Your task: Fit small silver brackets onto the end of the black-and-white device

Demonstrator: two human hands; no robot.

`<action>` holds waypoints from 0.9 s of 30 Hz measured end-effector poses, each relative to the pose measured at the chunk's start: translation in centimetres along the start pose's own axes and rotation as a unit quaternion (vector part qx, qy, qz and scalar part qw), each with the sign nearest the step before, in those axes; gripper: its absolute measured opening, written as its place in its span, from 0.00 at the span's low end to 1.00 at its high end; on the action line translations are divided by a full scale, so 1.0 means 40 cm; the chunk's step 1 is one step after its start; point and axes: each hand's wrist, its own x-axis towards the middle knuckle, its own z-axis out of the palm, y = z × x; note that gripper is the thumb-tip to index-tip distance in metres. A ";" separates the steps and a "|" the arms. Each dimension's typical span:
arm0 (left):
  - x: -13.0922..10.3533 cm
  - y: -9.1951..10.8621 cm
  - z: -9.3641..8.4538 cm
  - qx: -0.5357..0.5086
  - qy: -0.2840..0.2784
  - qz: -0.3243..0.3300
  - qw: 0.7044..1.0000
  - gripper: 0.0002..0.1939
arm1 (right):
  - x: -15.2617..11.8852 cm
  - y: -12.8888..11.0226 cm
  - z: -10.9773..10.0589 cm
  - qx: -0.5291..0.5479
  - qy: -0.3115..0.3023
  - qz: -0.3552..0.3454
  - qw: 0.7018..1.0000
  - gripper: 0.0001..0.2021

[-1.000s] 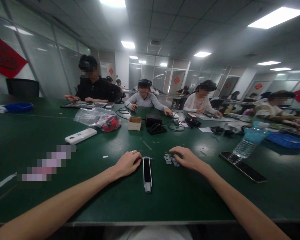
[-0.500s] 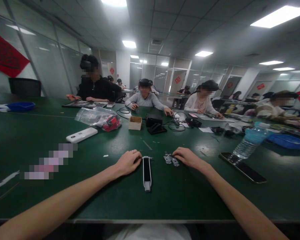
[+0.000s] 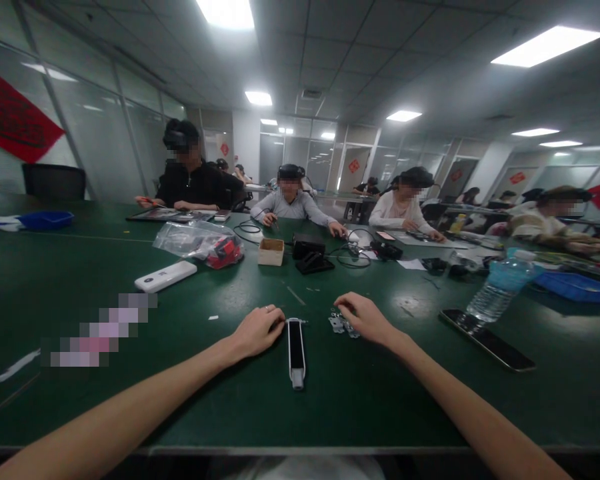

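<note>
In the head view a slim white device with a black face [image 3: 296, 350] lies lengthwise on the green table, with a thin crossbar at its far end. My left hand [image 3: 261, 328] rests beside that end, its curled thumb and fingertips closed on the crossbar's left tip. Just right of the device is a small cluster of silver metal parts [image 3: 337, 325]. Over this cluster my right hand [image 3: 367, 317] is bent, covering some of the parts. Its fingertips are drawn together; whatever they hold is too small to make out.
A phone [image 3: 487, 340] and a water bottle [image 3: 500, 290] stand to the right. Beyond my hands are a small box [image 3: 271, 253], a black stand [image 3: 314, 262], a plastic bag [image 3: 193, 241] and a white oblong device [image 3: 166, 276]. Several people sit across the table.
My right hand has shifted slightly left and its fingertips have lifted over the metal parts. The left hand stays at the device's end. The view has tilted a little.
</note>
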 end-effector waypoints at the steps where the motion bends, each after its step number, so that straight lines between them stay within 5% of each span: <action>1: 0.000 0.001 -0.001 0.001 0.000 0.000 1.000 0.09 | 0.005 -0.021 0.007 0.003 0.001 -0.006 1.000 0.11; 11: -0.004 0.004 -0.003 -0.004 0.022 -0.005 1.000 0.09 | 0.105 -0.196 0.101 0.056 -0.034 -0.087 0.994 0.05; 27: -0.009 -0.009 0.009 -0.057 0.130 0.000 0.990 0.04 | 0.130 -0.231 0.141 0.109 -0.027 -0.041 0.993 0.07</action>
